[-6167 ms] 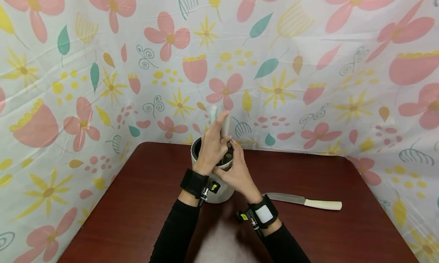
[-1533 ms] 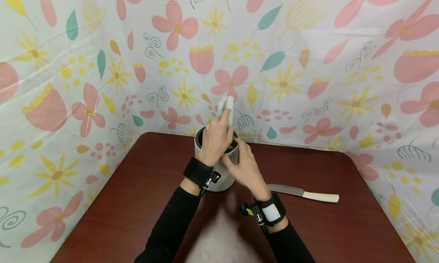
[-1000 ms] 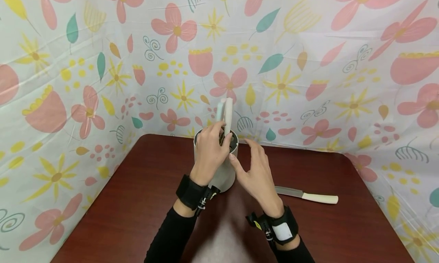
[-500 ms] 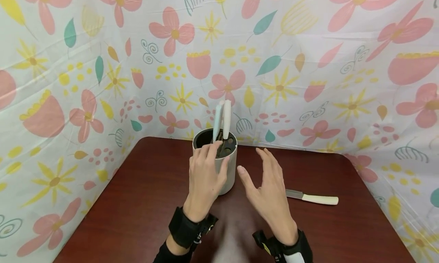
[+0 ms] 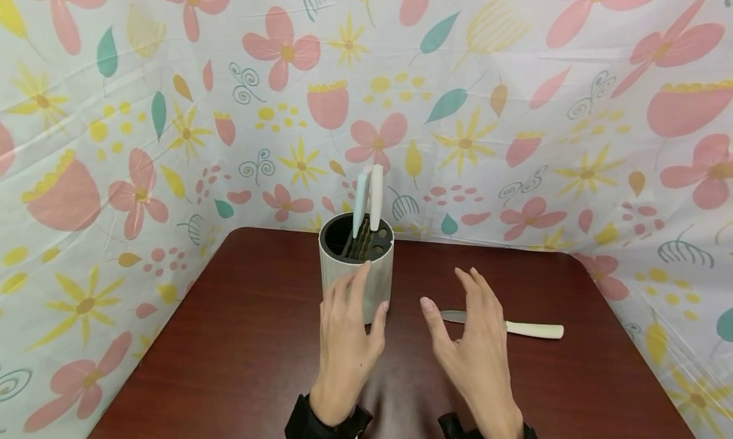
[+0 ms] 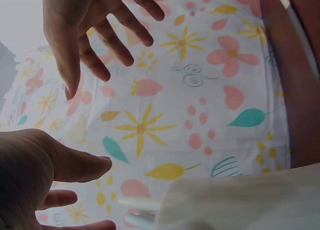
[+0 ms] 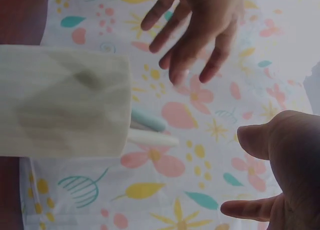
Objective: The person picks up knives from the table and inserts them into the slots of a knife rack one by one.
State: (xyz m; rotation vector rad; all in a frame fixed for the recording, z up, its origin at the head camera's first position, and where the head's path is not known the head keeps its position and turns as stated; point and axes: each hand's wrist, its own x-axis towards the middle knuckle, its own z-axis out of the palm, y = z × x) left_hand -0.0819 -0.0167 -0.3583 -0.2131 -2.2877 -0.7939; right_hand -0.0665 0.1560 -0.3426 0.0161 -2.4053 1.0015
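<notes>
A pale grey cylindrical knife block (image 5: 380, 286) stands upright with a black slotted insert in its top. In it are a light blue knife handle (image 5: 360, 207) and a white knife handle (image 5: 376, 197); their blades are hidden inside. My left hand (image 5: 345, 343) hovers in front of the block with fingers spread, holding nothing. To its right, my right hand (image 5: 476, 350) is also spread and empty, overlapping part of a knife (image 5: 535, 330) lying on the table. That knife has a cream handle and its blade points left. The right wrist view shows the block's side (image 7: 65, 99) apart from both hands.
The dark red-brown table (image 5: 252, 337) has rounded far corners. A white cloth (image 5: 424, 95) with flower and leaf prints hangs behind and at both sides, close to the table's back edge. The block stands near that edge, left of the lying knife.
Both hands have let go of the block and the handles in it and drawn back toward me, the right hand also moving right. The handles stay in the block; the lying knife has not moved.
</notes>
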